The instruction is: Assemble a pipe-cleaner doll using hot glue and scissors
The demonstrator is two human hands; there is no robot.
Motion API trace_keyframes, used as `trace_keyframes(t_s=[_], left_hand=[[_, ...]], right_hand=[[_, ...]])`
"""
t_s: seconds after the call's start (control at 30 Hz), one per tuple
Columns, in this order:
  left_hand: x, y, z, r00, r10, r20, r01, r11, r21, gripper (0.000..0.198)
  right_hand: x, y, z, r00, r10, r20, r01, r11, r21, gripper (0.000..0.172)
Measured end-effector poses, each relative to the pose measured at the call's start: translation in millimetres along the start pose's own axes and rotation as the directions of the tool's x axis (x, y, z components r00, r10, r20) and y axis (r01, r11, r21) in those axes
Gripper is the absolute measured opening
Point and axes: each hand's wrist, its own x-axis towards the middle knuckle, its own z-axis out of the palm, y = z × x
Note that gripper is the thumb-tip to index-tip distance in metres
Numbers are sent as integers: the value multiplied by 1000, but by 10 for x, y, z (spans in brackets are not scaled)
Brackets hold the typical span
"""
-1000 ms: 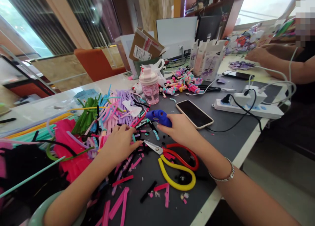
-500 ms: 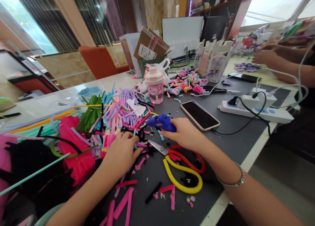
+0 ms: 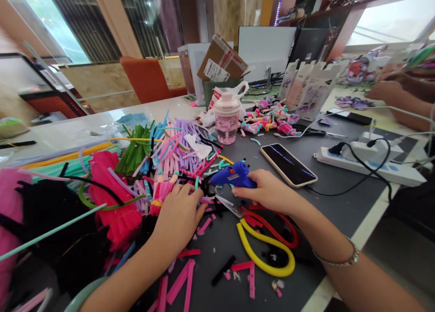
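My right hand [image 3: 268, 189] is wrapped round the grip of a blue hot glue gun [image 3: 234, 175], its nozzle pointing left toward my left hand. My left hand [image 3: 181, 207] lies low over the scraps with bent fingers; what they grip is hidden. A short teal chenille piece [image 3: 197, 182] sticks up at its fingertips, and black strands lie just beyond. Beside its knuckles is a pink chenille figure [image 3: 161, 192] with a yellow band. Scissors with one red and one yellow handle [image 3: 267, 257] lie below the glue gun, blades partly behind my right fingers.
Bundled chenille stems [image 3: 181, 153] and black and pink material [image 3: 115, 203] cover the left side. A pink-lidded cup [image 3: 227, 119], finished figures [image 3: 270, 117], a phone [image 3: 288, 164] and a power strip [image 3: 370, 160] stand farther back. A co-worker's hands [image 3: 390, 94] are at far right.
The view has swung slightly left, so everything sits farther right. The glue gun is still in my right hand, its nozzle close to my left fingers. Both hands keep nearly the same pose.
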Motion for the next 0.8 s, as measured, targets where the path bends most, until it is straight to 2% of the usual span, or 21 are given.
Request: trace_keyframes(t_s=[0.1,0.27,0.8], left_hand=[[-17,13,-5,1000,-14,9,14,1000,1,24],[-16,28,-11,1000,-25,15,24,1000,3,24],[-38,27,1,1000,-19,11,19,1000,-8,23]], right_hand=[[11,-17,7,999,50,5,-50,998,-27,32],[25,-27,28,994,101,35,-102,995,21,28],[56,-2,48,987,129,100,-140,984,111,25]])
